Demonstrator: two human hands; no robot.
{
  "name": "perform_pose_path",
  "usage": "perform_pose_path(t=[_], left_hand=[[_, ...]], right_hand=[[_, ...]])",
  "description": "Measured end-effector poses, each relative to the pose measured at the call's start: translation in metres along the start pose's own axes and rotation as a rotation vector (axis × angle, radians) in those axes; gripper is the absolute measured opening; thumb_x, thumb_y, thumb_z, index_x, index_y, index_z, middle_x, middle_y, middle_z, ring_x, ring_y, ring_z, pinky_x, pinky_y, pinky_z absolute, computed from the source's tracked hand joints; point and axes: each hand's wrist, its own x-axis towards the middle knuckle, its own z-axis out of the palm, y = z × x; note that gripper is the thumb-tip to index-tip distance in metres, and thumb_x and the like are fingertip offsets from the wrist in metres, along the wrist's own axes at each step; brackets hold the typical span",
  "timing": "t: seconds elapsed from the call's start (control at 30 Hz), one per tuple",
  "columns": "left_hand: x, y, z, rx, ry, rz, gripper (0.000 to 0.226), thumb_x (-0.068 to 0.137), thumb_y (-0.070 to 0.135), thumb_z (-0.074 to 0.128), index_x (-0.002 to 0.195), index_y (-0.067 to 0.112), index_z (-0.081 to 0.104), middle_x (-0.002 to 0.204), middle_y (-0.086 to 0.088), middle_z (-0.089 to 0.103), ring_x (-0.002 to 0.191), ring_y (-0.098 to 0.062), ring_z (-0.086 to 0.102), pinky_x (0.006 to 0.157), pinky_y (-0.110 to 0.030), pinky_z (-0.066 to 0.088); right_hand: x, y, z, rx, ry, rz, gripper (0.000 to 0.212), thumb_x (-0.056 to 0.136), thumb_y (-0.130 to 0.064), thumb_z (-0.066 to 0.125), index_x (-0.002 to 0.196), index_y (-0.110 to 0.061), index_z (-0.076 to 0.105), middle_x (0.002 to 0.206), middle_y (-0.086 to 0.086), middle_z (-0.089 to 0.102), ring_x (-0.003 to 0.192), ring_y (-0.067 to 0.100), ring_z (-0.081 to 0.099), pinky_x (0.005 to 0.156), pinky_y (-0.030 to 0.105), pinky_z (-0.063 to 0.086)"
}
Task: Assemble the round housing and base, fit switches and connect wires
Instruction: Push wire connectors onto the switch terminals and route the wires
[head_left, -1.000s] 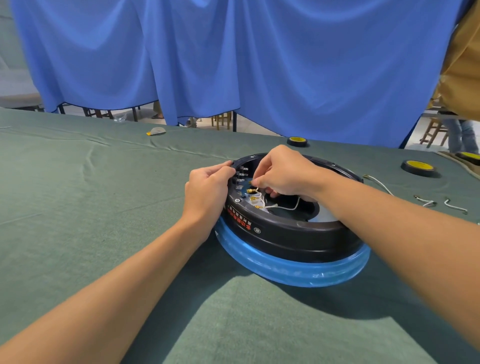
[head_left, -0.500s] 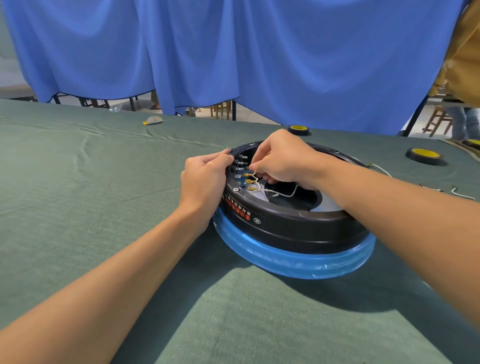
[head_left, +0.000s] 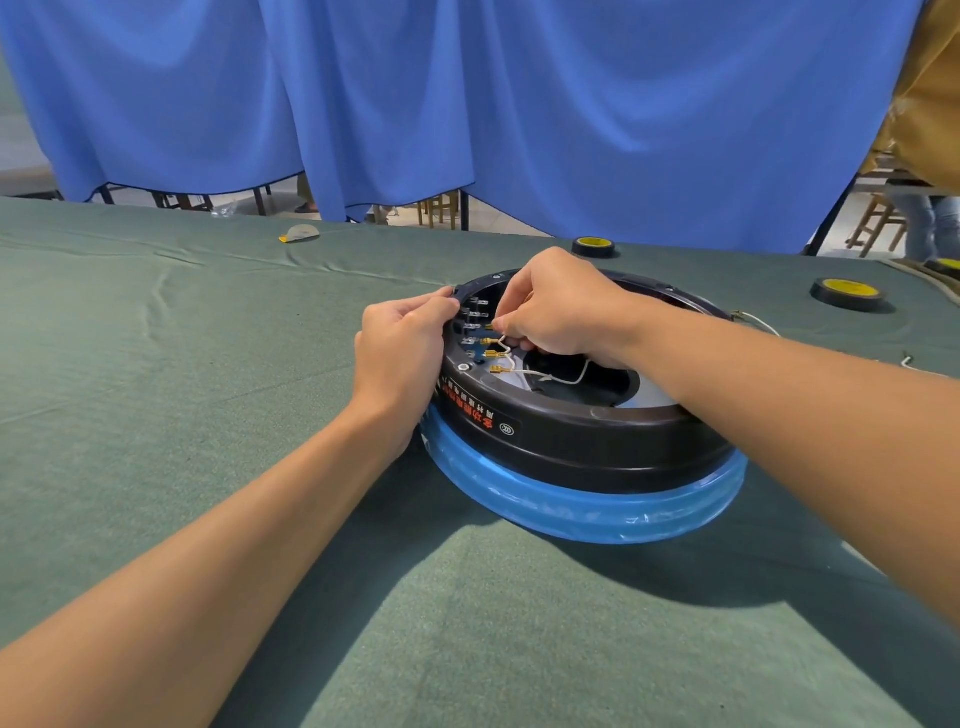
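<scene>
Green-clothed table (head_left: 156, 415) bears round housing (head_left: 571, 447) (blue-rimmed), tape roll (head_left: 847, 293).

Both bare forearms reach forward and converge. The left hand (head_left: 402, 353) grips the housing (head_left: 571, 441) rim with curled fingers; the right hand (head_left: 558, 306) pinches a wire terminal (head_left: 489, 327).

1. The round black plastic housing (head_left: 571, 441) sits on the blue ring-shaped base (head_left: 571, 512); both stand on the green cloth-covered bench (head_left: 156, 415), right of centre.
2. The left hand (head_left: 400, 358) grips the housing's left rim from outside; the right hand (head_left: 561, 312), just beside it, reaches inside and pinches a brass-tipped white wire (head_left: 489, 327).
3. A row of small metal switch terminals (head_left: 475, 316) lines the inner left wall; two more brass tips lie nearer.
4. Two black tape rolls with yellow cores lie behind the housing: one (head_left: 594, 245) close, one (head_left: 847, 293) further right.
5. A small flat grey scrap (head_left: 300, 234) lies far back on the left; the blue cloth curtain (head_left: 519, 104) hangs behind the bench.
</scene>
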Motion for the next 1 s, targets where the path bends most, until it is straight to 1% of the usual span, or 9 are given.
perform_pose_path(t=[0.07,0.17,0.27,0.53,0.67,0.77,0.83,0.93,1.0], left_hand=[[0.0007,-0.0001,0.0003,-0.007,0.005,-0.010,0.036,0.069,0.033,0.058,0.093,0.017,0.080,0.102,-0.015,0.075,0.101,-0.038,0.068,0.096,-0.057,0.050],[0.0009,0.0004,0.0006,-0.004,0.010,-0.014,0.027,0.068,0.032,0.058,0.083,0.023,0.080,0.098,-0.012,0.076,0.102,-0.036,0.068,0.097,-0.055,0.050],[0.0019,0.0002,0.0008,-0.010,0.009,-0.024,0.037,0.067,0.032,0.059,0.096,0.018,0.079,0.104,-0.011,0.075,0.104,-0.033,0.068,0.099,-0.054,0.049],[0.0028,0.0010,0.0010,-0.015,0.018,-0.010,0.023,0.067,0.030,0.059,0.080,0.026,0.078,0.098,-0.009,0.076,0.103,-0.032,0.068,0.099,-0.053,0.050],[0.0041,0.0002,-0.0008,-0.006,-0.001,-0.003,0.033,0.074,0.025,0.060,0.098,0.013,0.079,0.100,-0.012,0.075,0.100,-0.033,0.070,0.097,-0.053,0.052],[0.0054,-0.0016,-0.0015,0.001,-0.001,0.013,0.020,0.078,0.022,0.061,0.077,0.020,0.080,0.085,-0.009,0.075,0.087,-0.030,0.070,0.088,-0.048,0.054],[0.0052,-0.0015,-0.0005,-0.005,0.005,0.006,0.019,0.075,0.023,0.061,0.073,0.019,0.079,0.079,-0.008,0.073,0.082,-0.029,0.068,0.081,-0.044,0.053],[0.0049,-0.0022,0.0005,-0.043,0.015,-0.013,0.032,0.072,0.026,0.062,0.094,0.012,0.079,0.093,-0.011,0.075,0.097,-0.034,0.070,0.092,-0.048,0.055],[0.0053,-0.0037,-0.0002,-0.038,0.027,0.004,0.031,0.079,0.020,0.063,0.104,0.012,0.077,0.099,-0.010,0.075,0.098,-0.030,0.071,0.095,-0.049,0.054]], right_hand=[[0.0007,0.0004,0.0007,-0.009,0.000,-0.008,0.015,0.091,-0.012,0.066,0.077,-0.018,0.068,0.085,0.003,0.067,0.090,0.021,0.063,0.072,0.030,0.052],[0.0007,0.0002,0.0014,-0.023,-0.002,-0.025,0.011,0.091,-0.012,0.064,0.082,-0.017,0.069,0.087,0.003,0.067,0.090,0.020,0.063,0.073,0.030,0.053],[-0.0004,-0.0013,0.0016,-0.040,-0.002,-0.048,0.007,0.092,-0.011,0.063,0.094,-0.014,0.070,0.095,0.005,0.066,0.094,0.021,0.062,0.080,0.032,0.053],[-0.0005,-0.0042,0.0016,-0.022,0.005,-0.044,0.009,0.092,-0.009,0.064,0.097,-0.011,0.071,0.098,0.007,0.065,0.100,0.024,0.060,0.088,0.037,0.054],[-0.0006,-0.0052,0.0044,-0.047,0.018,-0.046,0.011,0.092,-0.006,0.062,0.097,-0.007,0.071,0.091,0.008,0.066,0.092,0.025,0.062,0.075,0.032,0.055],[0.0013,-0.0053,0.0048,-0.057,0.021,-0.054,0.009,0.092,-0.005,0.061,0.093,-0.008,0.070,0.082,0.004,0.061,0.088,0.024,0.061,0.072,0.030,0.055],[0.0008,-0.0051,0.0039,-0.040,0.010,-0.060,0.009,0.092,-0.006,0.062,0.092,-0.011,0.069,0.080,0.001,0.060,0.090,0.023,0.061,0.076,0.031,0.056],[-0.0007,-0.0059,0.0014,-0.088,-0.004,-0.094,0.013,0.093,-0.010,0.062,0.103,-0.010,0.071,0.092,0.002,0.062,0.093,0.022,0.060,0.076,0.030,0.053],[-0.0026,-0.0064,-0.0019,-0.160,-0.012,-0.109,0.016,0.093,-0.011,0.061,0.107,-0.012,0.070,0.100,0.004,0.065,0.096,0.021,0.059,0.072,0.027,0.047]])
